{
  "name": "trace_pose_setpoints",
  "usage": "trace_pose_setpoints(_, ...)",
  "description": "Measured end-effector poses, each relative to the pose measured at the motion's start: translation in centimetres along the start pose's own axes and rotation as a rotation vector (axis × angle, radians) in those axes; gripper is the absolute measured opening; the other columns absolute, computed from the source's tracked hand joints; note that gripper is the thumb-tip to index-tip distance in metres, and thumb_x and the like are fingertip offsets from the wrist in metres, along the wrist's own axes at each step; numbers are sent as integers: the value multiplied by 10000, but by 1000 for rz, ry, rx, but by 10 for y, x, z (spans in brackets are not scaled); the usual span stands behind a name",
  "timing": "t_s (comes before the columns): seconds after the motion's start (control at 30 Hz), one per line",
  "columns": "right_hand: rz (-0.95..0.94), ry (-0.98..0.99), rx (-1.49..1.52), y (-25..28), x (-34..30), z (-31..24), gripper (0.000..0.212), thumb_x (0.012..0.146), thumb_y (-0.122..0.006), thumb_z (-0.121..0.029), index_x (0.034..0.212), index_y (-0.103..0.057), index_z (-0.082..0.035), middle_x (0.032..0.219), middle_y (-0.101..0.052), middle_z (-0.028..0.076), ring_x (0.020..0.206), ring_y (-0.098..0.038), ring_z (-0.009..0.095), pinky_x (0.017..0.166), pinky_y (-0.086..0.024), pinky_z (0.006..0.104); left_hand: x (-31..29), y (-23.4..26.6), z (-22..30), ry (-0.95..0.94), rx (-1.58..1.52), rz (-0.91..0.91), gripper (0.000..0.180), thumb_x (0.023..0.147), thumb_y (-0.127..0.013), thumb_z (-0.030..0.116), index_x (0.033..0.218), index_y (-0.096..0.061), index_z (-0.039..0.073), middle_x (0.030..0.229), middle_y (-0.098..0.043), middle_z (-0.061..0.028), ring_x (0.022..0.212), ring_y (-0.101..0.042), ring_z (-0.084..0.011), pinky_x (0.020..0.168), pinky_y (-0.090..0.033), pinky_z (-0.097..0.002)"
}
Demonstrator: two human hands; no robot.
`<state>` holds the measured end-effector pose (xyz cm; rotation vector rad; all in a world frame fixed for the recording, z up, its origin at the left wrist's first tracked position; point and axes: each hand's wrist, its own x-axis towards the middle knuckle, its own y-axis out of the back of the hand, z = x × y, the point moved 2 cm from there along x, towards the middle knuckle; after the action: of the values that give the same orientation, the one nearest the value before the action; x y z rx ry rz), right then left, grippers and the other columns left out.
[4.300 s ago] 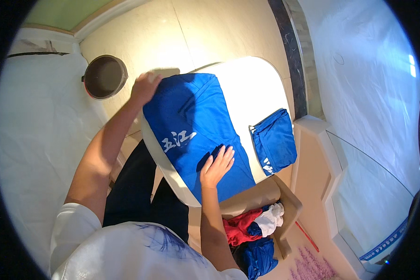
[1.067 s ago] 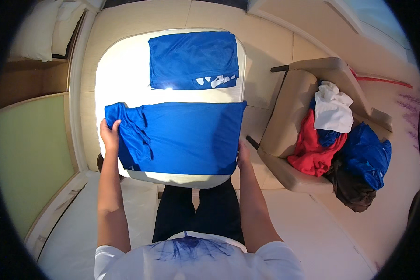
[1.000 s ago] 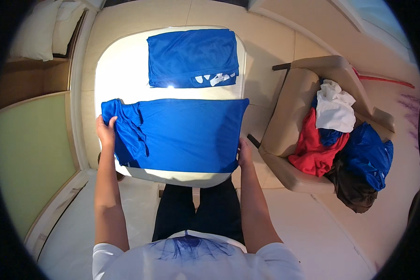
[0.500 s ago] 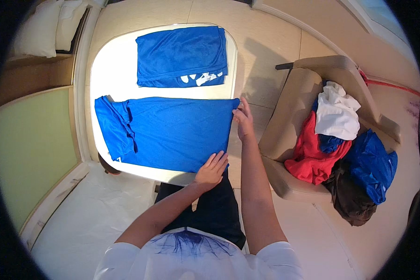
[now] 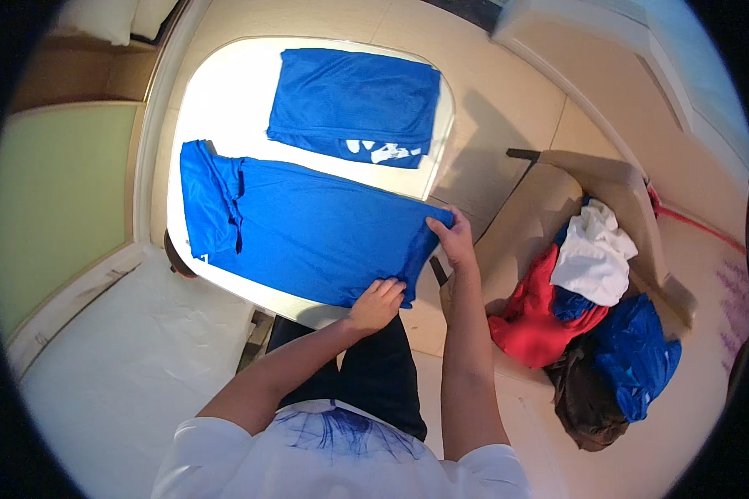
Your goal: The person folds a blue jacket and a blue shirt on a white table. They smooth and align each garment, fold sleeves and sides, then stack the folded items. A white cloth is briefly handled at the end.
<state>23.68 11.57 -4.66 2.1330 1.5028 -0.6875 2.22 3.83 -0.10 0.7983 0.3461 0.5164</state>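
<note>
A blue T-shirt lies lengthwise across a white table. Its sleeves are folded in toward the left end, and its hem hangs slightly past the right edge. At the far right corner of the hem, my right hand is closed, pinching the cloth between thumb and fingers. My left hand bends its fingers over the near corner of the hem and grips the fabric there, with the fingertips partly hidden in it. Beyond this shirt sits a folded blue garment with a white print along its near edge.
To the right, a beige armchair holds a heap: a white garment, a red one, a blue one and a dark brown one. A pale green panel stands on the left, beside a white sheet-like surface.
My right hand has drawn the far hem corner rightward and toward me. My left hand's fingers, flat before, are now curled on the cloth. The whole view has tilted.
</note>
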Motion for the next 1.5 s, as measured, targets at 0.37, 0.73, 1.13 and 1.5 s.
trace_pose_setpoints(0.37,-298,85,-214,-115,-42,-137,430,831,-691,-2,1236,-569,-78,962,-635,15,783,-559,84,708,-466,219,-102,37,-48,752,-1678,398,287,987,-508,47,1274,-506,30,1174,-605,-27,1062,-555,-100,954,-425,-278)
trace_pose_setpoints(0.73,-323,221,-282,-250,5,-82,427,882,-627,-4,1296,-525,-26,1042,-650,115,757,-631,133,641,-531,246,-160,63,-104,899,-1976,808,428,963,-547,139,1372,-443,70,1343,-526,-53,1220,-500,-164,1029,-385,-304)
trace_pose_setpoints(1.13,-40,388,-656,-290,-26,-78,428,854,-733,-215,1183,-552,-12,772,-639,69,655,-642,180,569,-513,309,-162,84,-123,1188,-1174,749,553,803,-750,283,1236,-547,7,1186,-609,-213,1048,-616,-304,929,-477,-374)
trace_pose_setpoints(1.5,-78,272,-437,-297,11,-68,203,842,-707,-39,1007,-589,-36,700,-606,12,555,-529,79,447,-435,240,-174,99,-133,1036,-1189,750,309,895,-624,139,1187,-590,42,1094,-657,-206,982,-648,-329,866,-492,-390)
